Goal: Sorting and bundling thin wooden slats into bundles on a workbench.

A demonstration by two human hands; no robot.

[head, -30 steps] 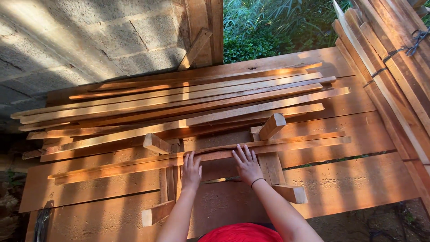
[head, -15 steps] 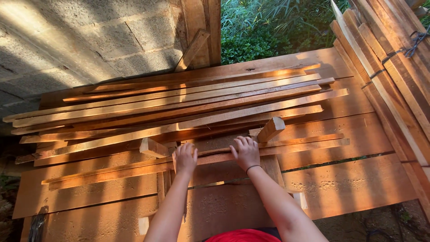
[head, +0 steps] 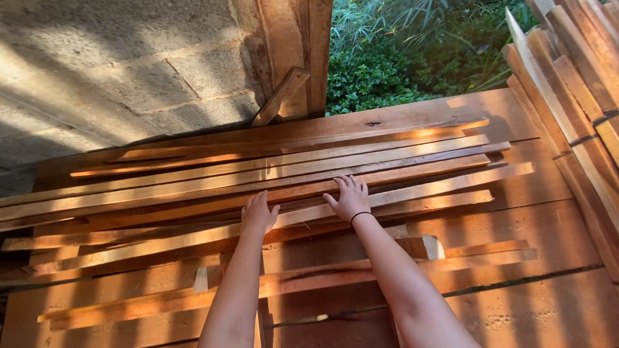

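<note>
Both my arms reach forward over a pile of long thin wooden slats [head: 290,174] laid side by side on a workbench of wide planks [head: 516,309]. My left hand [head: 258,214] rests flat, fingers spread, on a pale slat [head: 412,193] near the front of the pile. My right hand [head: 350,197], with a dark band on its wrist, lies palm down with fingers apart on a reddish slat just behind. Neither hand grips anything. Nearer to me, two more slats [head: 290,283] lie across the bench under my forearms.
A grey block wall [head: 116,71] and a wooden post [head: 290,51] with a slanted brace [head: 280,96] stand behind the bench. Green bushes [head: 400,58] show past the post. At the right, bundled planks [head: 574,96] lean upright beside the bench.
Both hands left the near slats they were on and moved forward onto the farther pile, where they now lie flat. The camera tipped forward with them.
</note>
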